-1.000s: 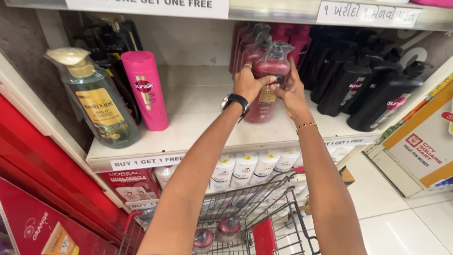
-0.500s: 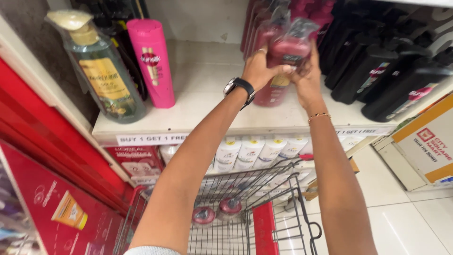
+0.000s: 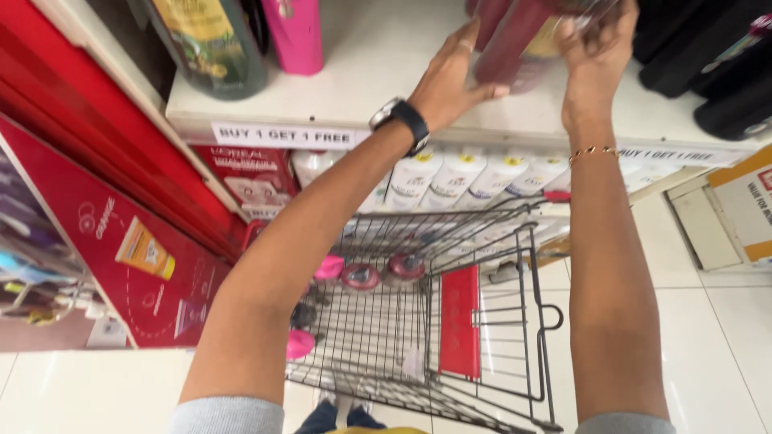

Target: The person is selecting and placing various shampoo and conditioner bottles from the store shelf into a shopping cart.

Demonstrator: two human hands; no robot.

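Note:
Both my hands hold a pack of dark red bottles [image 3: 515, 48] wrapped in clear film, lifted just above the white shelf [image 3: 386, 88]. My left hand [image 3: 450, 80], with a black watch at the wrist, grips the pack's left side. My right hand [image 3: 595, 56], with a thin bracelet, grips its right side and top. Below my arms stands a wire shopping cart [image 3: 418, 321] with several pink and dark red bottles lying at its far end.
A pink bottle [image 3: 293, 32] and a large green-tinted bottle [image 3: 213, 44] stand at the shelf's left. Black bottles [image 3: 708, 64] fill its right. White bottles [image 3: 458, 177] line the lower shelf. A red display panel [image 3: 121, 241] stands left; a cardboard box [image 3: 748, 209] sits right.
The view has tilted down and closer. My hands have drawn the wrapped pack of red bottles off the shelf row toward me, over the shelf's front part.

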